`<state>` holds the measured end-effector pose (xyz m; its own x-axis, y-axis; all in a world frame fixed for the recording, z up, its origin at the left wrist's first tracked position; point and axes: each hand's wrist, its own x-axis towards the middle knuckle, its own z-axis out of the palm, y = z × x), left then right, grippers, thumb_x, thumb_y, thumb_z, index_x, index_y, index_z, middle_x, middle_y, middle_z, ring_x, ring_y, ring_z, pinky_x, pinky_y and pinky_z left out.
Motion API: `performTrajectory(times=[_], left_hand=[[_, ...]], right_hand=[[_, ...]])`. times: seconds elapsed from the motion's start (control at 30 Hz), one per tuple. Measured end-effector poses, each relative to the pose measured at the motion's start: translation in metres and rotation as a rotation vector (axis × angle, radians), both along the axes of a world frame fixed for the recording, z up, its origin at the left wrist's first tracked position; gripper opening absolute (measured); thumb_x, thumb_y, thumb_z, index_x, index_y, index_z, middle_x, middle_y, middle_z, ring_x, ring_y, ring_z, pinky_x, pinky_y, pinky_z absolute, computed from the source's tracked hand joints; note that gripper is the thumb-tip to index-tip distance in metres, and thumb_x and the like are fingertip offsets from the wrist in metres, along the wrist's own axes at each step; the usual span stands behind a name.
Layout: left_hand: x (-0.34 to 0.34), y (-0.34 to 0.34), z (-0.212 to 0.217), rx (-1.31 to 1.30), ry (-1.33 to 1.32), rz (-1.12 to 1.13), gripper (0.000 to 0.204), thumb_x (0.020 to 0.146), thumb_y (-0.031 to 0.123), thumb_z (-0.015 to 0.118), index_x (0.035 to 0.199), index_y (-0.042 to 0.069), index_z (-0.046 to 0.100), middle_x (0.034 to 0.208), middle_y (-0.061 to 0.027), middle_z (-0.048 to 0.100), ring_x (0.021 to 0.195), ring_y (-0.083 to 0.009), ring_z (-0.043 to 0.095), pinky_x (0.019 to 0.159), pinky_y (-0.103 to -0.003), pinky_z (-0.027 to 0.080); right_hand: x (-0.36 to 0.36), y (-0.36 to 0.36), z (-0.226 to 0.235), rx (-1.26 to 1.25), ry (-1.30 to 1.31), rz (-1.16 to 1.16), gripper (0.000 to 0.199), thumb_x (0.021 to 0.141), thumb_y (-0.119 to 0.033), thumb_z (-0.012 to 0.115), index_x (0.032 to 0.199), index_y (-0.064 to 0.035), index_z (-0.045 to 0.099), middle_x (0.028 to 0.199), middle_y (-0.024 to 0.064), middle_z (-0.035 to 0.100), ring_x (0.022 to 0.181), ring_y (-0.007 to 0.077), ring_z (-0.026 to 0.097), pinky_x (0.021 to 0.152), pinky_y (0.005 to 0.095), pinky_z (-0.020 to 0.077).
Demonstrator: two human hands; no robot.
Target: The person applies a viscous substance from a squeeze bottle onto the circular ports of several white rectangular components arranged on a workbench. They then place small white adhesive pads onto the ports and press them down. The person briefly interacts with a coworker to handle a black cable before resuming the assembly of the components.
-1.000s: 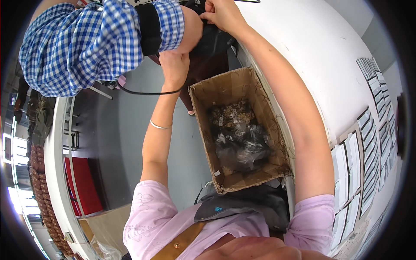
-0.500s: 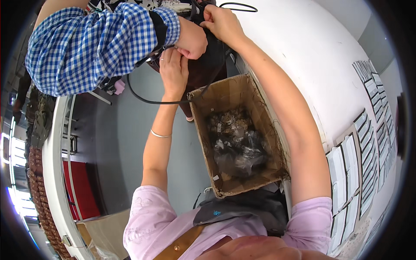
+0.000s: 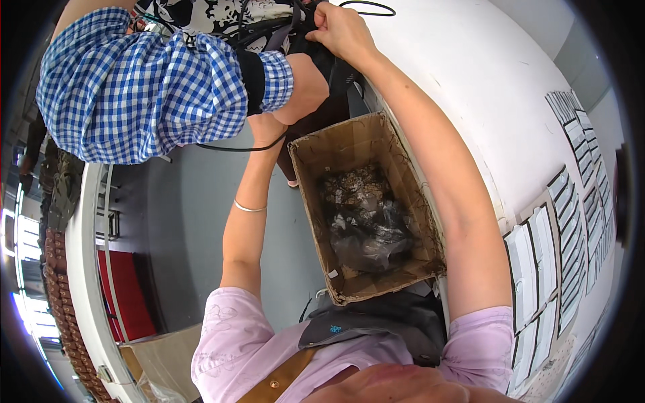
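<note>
A thin black cable (image 3: 235,148) is seen at the far side of the scene, drooping in a shallow curve below a blue checked sleeve and passing in front of the left wrist. Another loop of black cable (image 3: 366,7) is laid flat on the white surface at the far edge, just right of the right hand. The far ends are hidden among dark tangled items.

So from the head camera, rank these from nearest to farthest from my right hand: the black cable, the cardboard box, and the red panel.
From the right hand:
1. Black cable, at the hand, top.
2. Cardboard box, below it, centre.
3. Red panel, far lower left.
</note>
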<state>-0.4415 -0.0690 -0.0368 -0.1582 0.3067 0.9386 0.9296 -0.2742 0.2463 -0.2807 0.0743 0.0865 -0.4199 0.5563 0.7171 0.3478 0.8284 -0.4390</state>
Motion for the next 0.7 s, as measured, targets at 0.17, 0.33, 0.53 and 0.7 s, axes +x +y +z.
performTrajectory(times=[0.17, 0.33, 0.53, 0.7], left_hand=[[0.007, -0.014, 0.020, -0.302, 0.048, 0.177, 0.020, 0.085, 0.015, 0.074, 0.090, -0.002, 0.067, 0.091, -0.0197, 0.069, 0.092, -0.0389, 0.066, 0.082, -0.045, 0.050], [0.010, -0.014, 0.026, -0.193, 0.083, 0.199, 0.014, 0.082, 0.008, 0.071, 0.085, -0.002, 0.062, 0.082, -0.0165, 0.062, 0.083, -0.0386, 0.059, 0.072, -0.046, 0.048], [0.020, -0.013, 0.038, -0.141, 0.060, 0.169, 0.008, 0.083, 0.006, 0.075, 0.086, 0.004, 0.068, 0.087, -0.0121, 0.066, 0.083, -0.0341, 0.061, 0.074, -0.044, 0.050], [0.019, -0.010, 0.041, -0.095, 0.069, 0.136, 0.011, 0.083, 0.006, 0.075, 0.087, 0.002, 0.066, 0.086, -0.0124, 0.066, 0.083, -0.0341, 0.061, 0.073, -0.044, 0.049]], right_hand=[[0.006, -0.002, 0.011, -0.048, 0.020, 0.024, 0.036, 0.069, -0.016, 0.088, 0.081, -0.0019, 0.057, 0.075, 0.0221, 0.063, 0.078, 0.0443, 0.063, 0.069, 0.0495, 0.0482], [0.007, 0.000, 0.013, -0.002, -0.005, 0.026, 0.034, 0.068, -0.015, 0.087, 0.082, -0.0027, 0.058, 0.076, 0.0216, 0.064, 0.080, 0.0444, 0.064, 0.069, 0.0509, 0.0476], [0.008, 0.002, 0.015, 0.000, -0.017, 0.055, 0.032, 0.068, -0.014, 0.086, 0.081, -0.0023, 0.058, 0.078, 0.0222, 0.065, 0.081, 0.0444, 0.064, 0.069, 0.0503, 0.0485], [0.007, 0.001, 0.018, -0.034, -0.019, 0.050, 0.031, 0.067, -0.012, 0.084, 0.081, -0.0021, 0.059, 0.078, 0.0223, 0.065, 0.082, 0.0444, 0.065, 0.070, 0.0502, 0.0494]])
